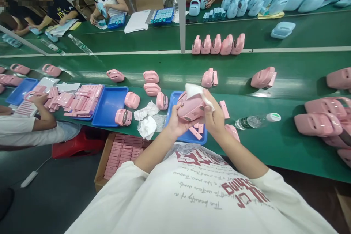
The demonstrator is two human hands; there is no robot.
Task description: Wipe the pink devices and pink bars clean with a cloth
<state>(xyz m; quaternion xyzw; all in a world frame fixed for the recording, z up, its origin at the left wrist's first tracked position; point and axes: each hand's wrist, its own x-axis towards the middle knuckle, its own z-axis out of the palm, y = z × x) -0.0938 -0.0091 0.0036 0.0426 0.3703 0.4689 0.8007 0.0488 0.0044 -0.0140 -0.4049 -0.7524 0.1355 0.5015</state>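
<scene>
My left hand [177, 121] grips a pink plastic casing [191, 107] from below, just above a blue tray [173, 102]. My right hand [215, 117] is closed on a white cloth [195, 90] and presses it against the top of the casing. Small flat pink parts [197, 130] lie in the tray under my hands, and one more [224, 109] lies just right of it.
More pink casings [151, 76] sit on the green belt [274, 142], with a pile [323, 119] at right. A water bottle [256, 120] lies on its side. Crumpled cloths [146, 119] lie left of the tray. A person's arm [35, 111] works at left; others sit across.
</scene>
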